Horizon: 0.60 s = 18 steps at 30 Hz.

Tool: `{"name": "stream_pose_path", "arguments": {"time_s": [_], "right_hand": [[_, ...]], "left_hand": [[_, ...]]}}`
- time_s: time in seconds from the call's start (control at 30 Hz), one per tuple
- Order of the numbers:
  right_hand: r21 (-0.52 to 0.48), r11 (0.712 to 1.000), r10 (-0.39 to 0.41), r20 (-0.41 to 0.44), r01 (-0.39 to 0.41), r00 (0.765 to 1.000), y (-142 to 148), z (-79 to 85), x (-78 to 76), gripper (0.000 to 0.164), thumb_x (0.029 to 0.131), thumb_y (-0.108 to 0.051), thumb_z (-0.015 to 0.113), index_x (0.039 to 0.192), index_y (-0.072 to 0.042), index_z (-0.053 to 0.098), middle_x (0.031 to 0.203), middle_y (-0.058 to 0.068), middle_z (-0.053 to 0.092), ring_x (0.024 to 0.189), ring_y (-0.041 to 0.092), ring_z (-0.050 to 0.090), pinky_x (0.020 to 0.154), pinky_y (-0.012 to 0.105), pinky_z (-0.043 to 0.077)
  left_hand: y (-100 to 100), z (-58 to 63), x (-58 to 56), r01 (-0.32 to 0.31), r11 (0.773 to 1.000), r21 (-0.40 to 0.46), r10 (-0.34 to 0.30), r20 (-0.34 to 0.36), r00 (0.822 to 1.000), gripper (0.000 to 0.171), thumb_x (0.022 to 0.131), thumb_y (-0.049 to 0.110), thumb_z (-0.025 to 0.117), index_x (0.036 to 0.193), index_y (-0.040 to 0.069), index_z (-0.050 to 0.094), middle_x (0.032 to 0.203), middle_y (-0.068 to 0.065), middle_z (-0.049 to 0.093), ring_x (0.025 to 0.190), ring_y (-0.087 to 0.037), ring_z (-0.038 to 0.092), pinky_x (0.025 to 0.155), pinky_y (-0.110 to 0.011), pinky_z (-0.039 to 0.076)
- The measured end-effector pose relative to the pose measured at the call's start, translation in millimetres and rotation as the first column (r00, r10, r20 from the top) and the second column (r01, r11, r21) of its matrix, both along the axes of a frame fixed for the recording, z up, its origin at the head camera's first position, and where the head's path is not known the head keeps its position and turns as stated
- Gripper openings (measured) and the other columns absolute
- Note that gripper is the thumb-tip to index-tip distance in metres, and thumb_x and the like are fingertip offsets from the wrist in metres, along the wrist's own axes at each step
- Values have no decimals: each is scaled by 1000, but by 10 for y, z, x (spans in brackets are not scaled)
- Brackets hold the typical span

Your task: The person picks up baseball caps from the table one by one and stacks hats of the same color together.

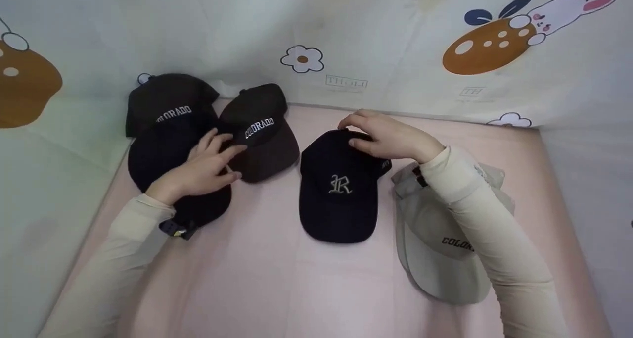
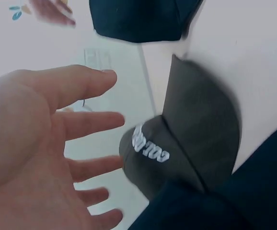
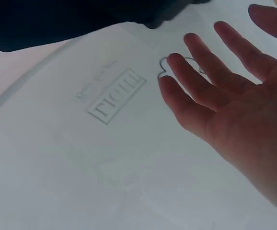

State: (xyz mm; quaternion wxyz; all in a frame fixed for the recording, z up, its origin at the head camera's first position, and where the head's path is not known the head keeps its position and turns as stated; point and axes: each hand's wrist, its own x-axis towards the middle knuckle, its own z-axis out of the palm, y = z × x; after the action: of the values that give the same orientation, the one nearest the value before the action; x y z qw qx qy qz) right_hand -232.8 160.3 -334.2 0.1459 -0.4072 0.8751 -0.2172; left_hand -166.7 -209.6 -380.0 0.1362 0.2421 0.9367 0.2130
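My left hand [image 1: 198, 167] hovers with spread fingers over a navy cap [image 1: 156, 155] and beside a dark brown COLORADO cap [image 1: 272, 155]. In the left wrist view the fingers of that hand [image 2: 38, 129] are extended and hold nothing, with the brown cap [image 2: 203, 115] just past them. At centre sits a navy cap [image 1: 339, 219] with an embroidered R, its brim toward me. Over its crown is my right hand [image 1: 390, 137]; whether it touches is unclear. The right wrist view has this hand [image 3: 239, 110] with fingers nearly straight, nothing gripped.
Another dark brown COLORADO cap [image 1: 165, 88] lies behind the left navy cap, partly covered. Stacked beige caps [image 1: 445, 273] lie at right, partly under my right forearm. The pink table [image 1: 277, 288] meets a printed white backdrop [image 1: 247, 36] behind.
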Motion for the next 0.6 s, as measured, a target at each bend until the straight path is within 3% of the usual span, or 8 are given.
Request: {"name": "stream_pose_path", "arguments": {"time_s": [0.13, 0.33, 0.6], "right_hand": [[-6, 1000, -7, 3, 7, 1000, 157, 43, 99, 35, 95, -10, 54, 128, 3, 55, 125, 19, 55, 117, 34, 50, 99, 45, 38], [8, 999, -48, 37, 47, 998, 393, 93, 191, 34, 99, -12, 53, 130, 2, 53, 127, 17, 56, 119, 32, 50, 100, 45, 37], [15, 995, -98, 55, 97, 994, 646, 112, 259, 33, 97, -9, 53, 129, 0, 53, 125, 17, 59, 119, 31, 52, 98, 48, 39]], "left_hand": [[-145, 64, -91, -65, 997, -48, 67, 33, 997, 58, 94, 18, 59, 144, -1, 36, 147, -33, 14, 136, -54, -5, 102, -72, 4], [-444, 83, -224, -149, 986, -76, 153, 49, 987, 65, 95, 21, 57, 147, -1, 25, 149, -34, 0, 134, -57, -6, 100, -75, 2], [-958, 0, -431, -294, 955, 29, 289, 120, 950, 72, 100, 31, 50, 149, -7, 14, 144, -43, 7, 129, -64, 7, 101, -73, 10]]}}
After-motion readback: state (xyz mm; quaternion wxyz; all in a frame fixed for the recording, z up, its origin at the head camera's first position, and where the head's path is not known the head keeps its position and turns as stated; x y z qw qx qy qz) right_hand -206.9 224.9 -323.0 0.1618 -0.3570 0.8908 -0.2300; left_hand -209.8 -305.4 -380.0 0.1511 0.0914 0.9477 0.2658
